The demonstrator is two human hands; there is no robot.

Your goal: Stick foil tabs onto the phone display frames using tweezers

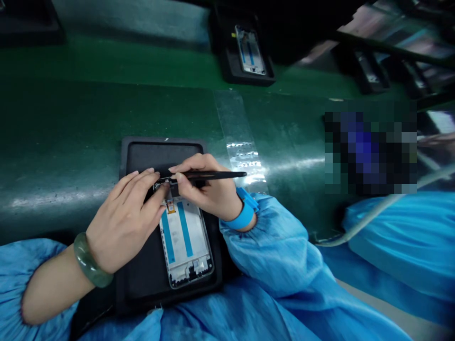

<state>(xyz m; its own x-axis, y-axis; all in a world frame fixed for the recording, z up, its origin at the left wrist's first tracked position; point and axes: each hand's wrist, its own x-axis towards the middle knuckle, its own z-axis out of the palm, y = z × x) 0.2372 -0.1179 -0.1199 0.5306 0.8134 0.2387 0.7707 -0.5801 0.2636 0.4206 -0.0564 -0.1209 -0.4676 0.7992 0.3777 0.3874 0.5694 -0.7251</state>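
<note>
Phone frame (177, 237): smooth, metal-looking. Tweezers (222, 175): matt. Tray (161, 154): matt, plastic-looking. Bangle (90, 265): glossy, smooth. Sleeve (273, 241): wrinkled cloth.

My green bench (71, 123) has a smooth, shiny top that catches pale streaks of light at ten and two o'clock. Straight in front of me, close by at twelve, a shallow black tray (163, 154) lies on it. At one o'clock, just beyond the tray's right side, a clear strip (238, 123) lies flat, wrinkled and glinting at its near end. Past a straight edge, a farther green band (142, 61) runs crosswise, bearing a second black tray (249, 80) between twelve and one.
</note>
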